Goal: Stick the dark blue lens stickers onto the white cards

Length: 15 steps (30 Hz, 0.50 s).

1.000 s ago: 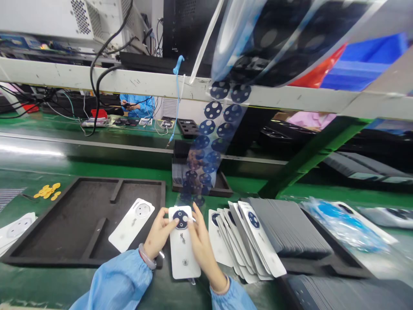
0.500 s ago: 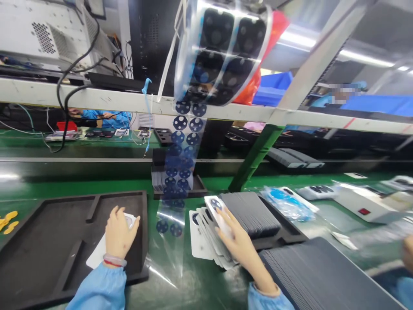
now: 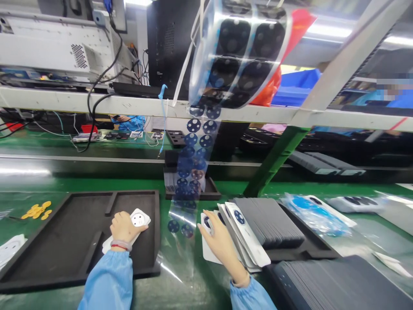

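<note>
My left hand (image 3: 123, 227) rests on a white back cover (image 3: 139, 219) lying in the black foam tray (image 3: 64, 232), fingers curled over it. My right hand (image 3: 218, 243) lies on the leftmost white cover of a fanned stack of covers (image 3: 245, 239) with blue round camera stickers. Between the hands a clear film strip (image 3: 193, 172) with dark blue round stickers hangs down from a roll (image 3: 238, 51) on the shelf above, its end curling on the green mat.
A second black tray (image 3: 309, 247) holds a row of grey covers. Another grey stack (image 3: 338, 284) sits at the lower right. Yellow discs (image 3: 36, 209) lie at the left. A green post (image 3: 274, 161) rises behind the stack. Blue-wrapped parts (image 3: 314, 213) lie to the right.
The cover held in both hands a second ago has gone onto the fanned stack. My left hand moved into the foam tray onto the white cover; my right hand shifted left on the stack.
</note>
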Each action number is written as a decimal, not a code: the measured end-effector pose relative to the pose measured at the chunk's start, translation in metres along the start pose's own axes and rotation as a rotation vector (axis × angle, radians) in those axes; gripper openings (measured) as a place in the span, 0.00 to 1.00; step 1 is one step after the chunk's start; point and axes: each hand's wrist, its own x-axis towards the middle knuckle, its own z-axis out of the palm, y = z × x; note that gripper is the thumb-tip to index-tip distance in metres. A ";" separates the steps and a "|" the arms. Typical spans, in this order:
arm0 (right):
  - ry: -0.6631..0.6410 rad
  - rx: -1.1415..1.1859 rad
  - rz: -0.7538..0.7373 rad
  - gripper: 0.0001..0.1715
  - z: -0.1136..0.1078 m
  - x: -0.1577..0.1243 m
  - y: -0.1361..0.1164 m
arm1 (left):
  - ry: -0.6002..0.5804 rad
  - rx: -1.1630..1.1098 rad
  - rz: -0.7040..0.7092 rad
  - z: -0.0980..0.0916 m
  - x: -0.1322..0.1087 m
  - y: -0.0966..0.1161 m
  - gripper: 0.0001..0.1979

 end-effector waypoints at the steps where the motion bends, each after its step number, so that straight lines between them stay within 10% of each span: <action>1: 0.001 0.052 0.053 0.31 0.013 0.001 0.003 | -0.002 -0.061 -0.007 -0.003 -0.001 0.001 0.38; 5: 0.003 0.212 0.297 0.51 0.053 0.010 0.012 | 0.037 -0.353 -0.130 -0.023 -0.007 0.006 0.37; 8: 0.017 0.334 0.346 0.48 0.061 0.018 0.006 | 0.053 -0.710 -0.172 -0.036 -0.009 0.007 0.39; 15: -0.106 0.699 0.260 0.29 0.038 0.023 -0.018 | -0.692 -1.635 0.056 -0.030 -0.026 0.021 0.31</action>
